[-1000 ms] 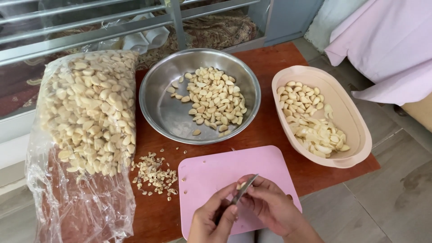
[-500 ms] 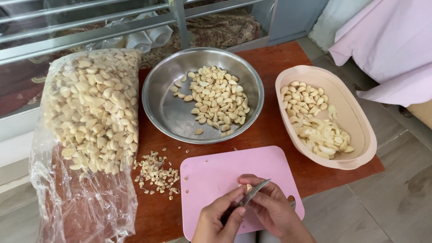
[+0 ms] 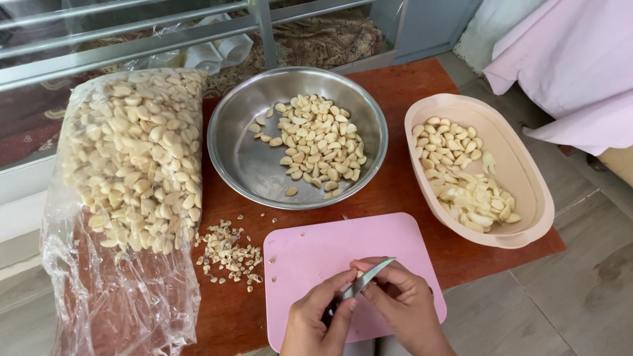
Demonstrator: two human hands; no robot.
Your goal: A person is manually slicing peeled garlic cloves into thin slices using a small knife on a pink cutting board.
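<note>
My left hand [image 3: 318, 322] grips a small knife [image 3: 370, 275] by its dark handle, and the blade points up and to the right. My right hand [image 3: 403, 304] pinches a garlic clove [image 3: 359, 271] against the blade. Both hands hover over the near edge of a pink cutting board [image 3: 310, 254]. Behind the board, a steel bowl [image 3: 241, 155] holds whole peeled cloves. A beige oval dish [image 3: 521, 178] at the right holds whole cloves at the far end and sliced garlic nearer me.
A large clear plastic bag of peeled garlic [image 3: 132, 158] lies at the left. Next to the board is a small heap of trimmed bits [image 3: 227, 254]. Everything rests on a low red-brown table [image 3: 395, 191]. Pink cloth [image 3: 567, 59] hangs at the right, above a tiled floor.
The knife blade has shifted a little to the right between my fingers, and my hands have turned the clove slightly. Nothing else has moved.
</note>
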